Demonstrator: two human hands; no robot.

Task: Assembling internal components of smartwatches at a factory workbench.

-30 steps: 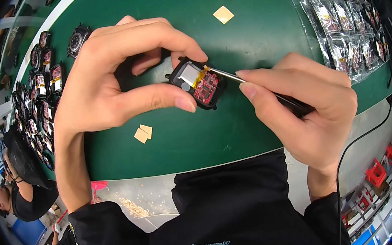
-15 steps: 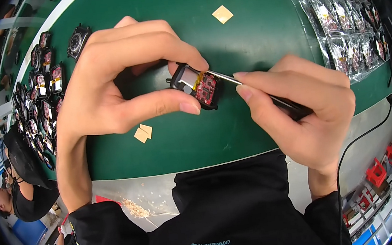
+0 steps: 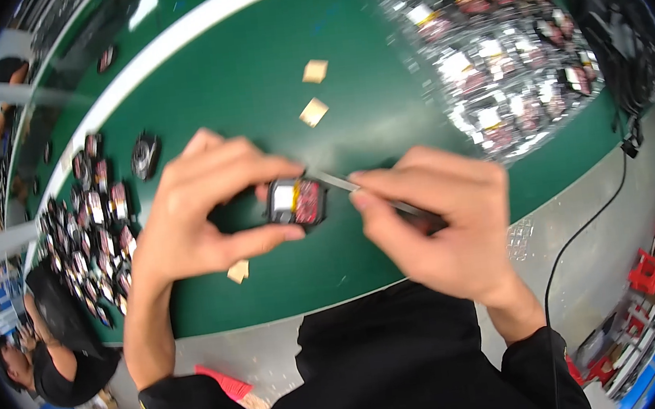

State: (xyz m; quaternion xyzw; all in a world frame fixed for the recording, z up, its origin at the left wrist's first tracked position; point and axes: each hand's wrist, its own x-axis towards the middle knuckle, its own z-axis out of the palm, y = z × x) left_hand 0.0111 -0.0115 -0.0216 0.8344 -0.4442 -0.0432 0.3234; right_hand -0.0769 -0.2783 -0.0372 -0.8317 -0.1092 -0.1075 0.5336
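Observation:
My left hand (image 3: 205, 213) pinches a small black module (image 3: 296, 201) with a red circuit board and a silvery cell, thumb below and fingers on top. It is held just above the green mat (image 3: 252, 93). My right hand (image 3: 441, 224) grips thin metal tweezers (image 3: 341, 183) like a pen. Their tip touches the module's upper right corner.
A heap of similar small modules (image 3: 98, 228) lies on the mat at the left. Shiny plastic bags of parts (image 3: 502, 42) cover the upper right. Small tan squares (image 3: 314, 111) lie beyond the hands and one tan square (image 3: 238, 271) lies under my left hand. A black cable (image 3: 585, 225) runs at the right.
The view has shifted, so hands and module now sit lower in the picture. The grips on the module and the tweezers are unchanged.

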